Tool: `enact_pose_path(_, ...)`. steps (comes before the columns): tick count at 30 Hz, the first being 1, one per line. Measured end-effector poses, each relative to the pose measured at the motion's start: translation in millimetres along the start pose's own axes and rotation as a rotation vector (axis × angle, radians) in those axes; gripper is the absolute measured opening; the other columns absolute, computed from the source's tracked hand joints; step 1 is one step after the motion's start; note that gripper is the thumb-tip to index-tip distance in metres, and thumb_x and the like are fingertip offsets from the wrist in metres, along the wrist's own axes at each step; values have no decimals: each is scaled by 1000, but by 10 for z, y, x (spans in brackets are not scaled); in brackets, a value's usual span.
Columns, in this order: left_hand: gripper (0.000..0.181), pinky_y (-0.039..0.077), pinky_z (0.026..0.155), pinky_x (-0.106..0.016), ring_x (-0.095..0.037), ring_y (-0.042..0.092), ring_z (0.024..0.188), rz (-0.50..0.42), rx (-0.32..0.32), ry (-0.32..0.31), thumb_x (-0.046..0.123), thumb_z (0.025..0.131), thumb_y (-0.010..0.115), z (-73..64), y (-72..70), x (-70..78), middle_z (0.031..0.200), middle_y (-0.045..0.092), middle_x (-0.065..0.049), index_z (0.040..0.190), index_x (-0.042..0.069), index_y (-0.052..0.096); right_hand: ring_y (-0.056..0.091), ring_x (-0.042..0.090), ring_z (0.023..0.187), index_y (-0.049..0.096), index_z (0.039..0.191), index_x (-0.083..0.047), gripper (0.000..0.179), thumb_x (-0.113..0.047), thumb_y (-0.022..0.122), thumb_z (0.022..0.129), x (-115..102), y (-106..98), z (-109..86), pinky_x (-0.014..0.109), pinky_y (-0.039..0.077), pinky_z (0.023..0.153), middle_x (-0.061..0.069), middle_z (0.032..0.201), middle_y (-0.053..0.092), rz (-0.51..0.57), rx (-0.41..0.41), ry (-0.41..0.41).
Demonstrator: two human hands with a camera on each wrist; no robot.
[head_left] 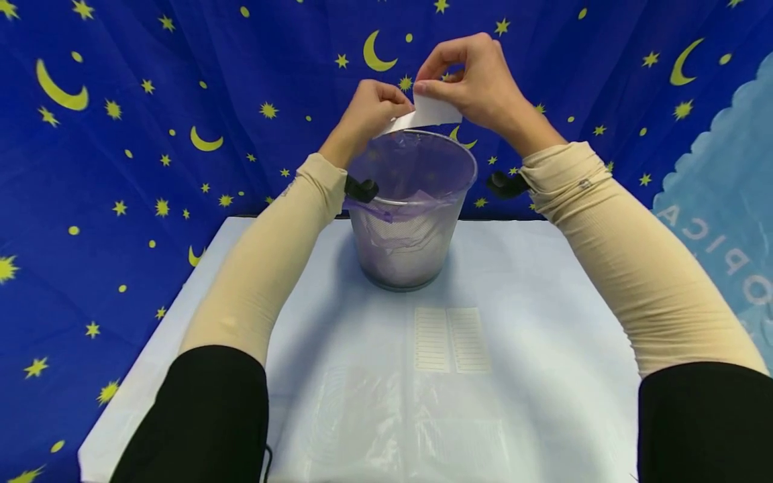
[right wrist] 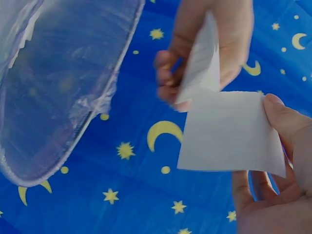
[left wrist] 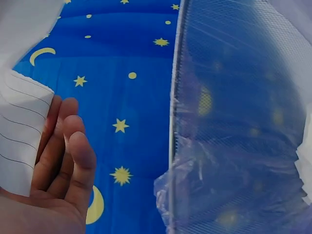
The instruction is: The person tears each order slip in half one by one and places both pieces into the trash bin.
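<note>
Above the bin's far rim, my left hand point(head_left: 370, 113) pinches a piece of lined white paper point(left wrist: 22, 122) between thumb and fingers. Its upper edge looks rough, as if torn. Close beside it, my right hand point(head_left: 480, 80) grips another white piece of paper point(right wrist: 226, 134) by its side, plain face showing in the right wrist view. The two pieces overlap there, and I cannot tell whether they are joined. Under both hands stands a mesh wastebasket point(head_left: 401, 248) lined with a thin purple bag point(head_left: 417, 201). A jagged white edge point(left wrist: 306, 156) shows at the basket in the left wrist view.
Two lined paper strips point(head_left: 431, 341) lie side by side on the white table point(head_left: 543, 288) in front of the wastebasket. Nearer are faint clear plastic sheets. A blue curtain point(head_left: 181, 80) with stars and moons hangs behind; a light-blue cloth point(head_left: 737, 174) is at the right.
</note>
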State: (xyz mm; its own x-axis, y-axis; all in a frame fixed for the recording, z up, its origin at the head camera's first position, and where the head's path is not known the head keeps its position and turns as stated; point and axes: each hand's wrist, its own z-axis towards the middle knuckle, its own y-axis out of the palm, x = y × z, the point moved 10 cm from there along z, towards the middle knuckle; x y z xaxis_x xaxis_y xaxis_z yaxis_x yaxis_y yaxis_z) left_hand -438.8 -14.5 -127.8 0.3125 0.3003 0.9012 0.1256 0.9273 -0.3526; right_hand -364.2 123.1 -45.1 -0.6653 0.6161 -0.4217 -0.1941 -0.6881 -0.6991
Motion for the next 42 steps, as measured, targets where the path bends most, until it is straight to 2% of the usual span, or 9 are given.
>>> enact_pose_path(5, 16, 51, 65, -29, -18, 60, 67, 2, -10, -35, 8, 102, 66, -28, 26, -113, 79, 70, -3, 90, 5, 76, 75, 6, 90, 82, 107, -7, 25, -30, 75, 99, -197, -24, -31, 22, 60, 87, 5, 103, 78, 6, -8, -61)
enact_pose_path(11, 11, 41, 85, -26, -11, 54, 95, 72, 43, -110, 11, 99, 71, -47, -20, -233, 98, 70, 1, 90, 10, 76, 72, 4, 88, 81, 108, -7, 26, -30, 75, 99, -375, -104, -46, 21, 60, 86, 4, 103, 77, 0, 7, -81)
enact_pose_path(15, 9, 39, 93, -27, -11, 54, 104, 89, 63, -143, 15, 98, 74, -49, -76, -276, 107, 72, 1, 94, 10, 80, 71, 4, 87, 81, 109, -7, 27, -31, 75, 99, -366, -99, -40, 20, 60, 83, 2, 103, 76, -20, 4, -61)
enact_pose_path(19, 7, 41, 87, -28, -12, 56, 99, 65, 80, -125, 16, 94, 80, -49, -149, -256, 102, 76, 0, 93, 10, 84, 75, 9, 94, 81, 113, -7, 31, -35, 73, 100, -185, -54, -18, 23, 61, 84, 3, 107, 76, -62, -8, 12)
enact_pose_path(23, 4, 42, 84, -27, -13, 58, 96, 17, 107, -91, 12, 92, 82, -60, -254, -193, 98, 78, -1, 93, 9, 85, 75, 16, 104, 81, 115, -10, 33, -38, 71, 101, 114, -23, 18, 28, 61, 92, 3, 112, 76, -71, 1, 121)
enact_pose_path(27, 10, 43, 87, -28, -13, 58, 97, 10, 140, -86, 12, 92, 83, -79, -358, -145, 101, 76, 0, 100, 8, 85, 74, 13, 103, 82, 113, -12, 30, -38, 73, 100, 421, -16, 24, 28, 60, 94, 1, 112, 77, -47, 31, 217)
enact_pose_path(30, 10, 46, 88, -30, -14, 59, 98, 16, 155, -86, 15, 93, 82, -108, -407, -122, 106, 75, 0, 101, 9, 85, 73, 10, 100, 82, 113, -13, 29, -37, 75, 99, 592, -25, -19, 27, 60, 94, -1, 111, 77, -40, 54, 257)
enact_pose_path(36, 6, 47, 86, -29, -13, 59, 97, 18, 181, -90, 15, 94, 81, -150, -480, -123, 113, 74, 0, 94, 12, 85, 72, 11, 102, 82, 115, -13, 30, -37, 74, 99, 733, -24, -65, 28, 59, 96, 1, 115, 77, -39, 62, 268)
enact_pose_path(42, 8, 47, 87, -28, -12, 63, 100, -30, 159, -78, 13, 93, 81, -193, -473, -197, 99, 76, 3, 85, 15, 83, 70, 12, 105, 81, 115, -12, 29, -35, 72, 101, 748, 73, -72, 28, 58, 98, 4, 115, 77, -88, -2, 243)
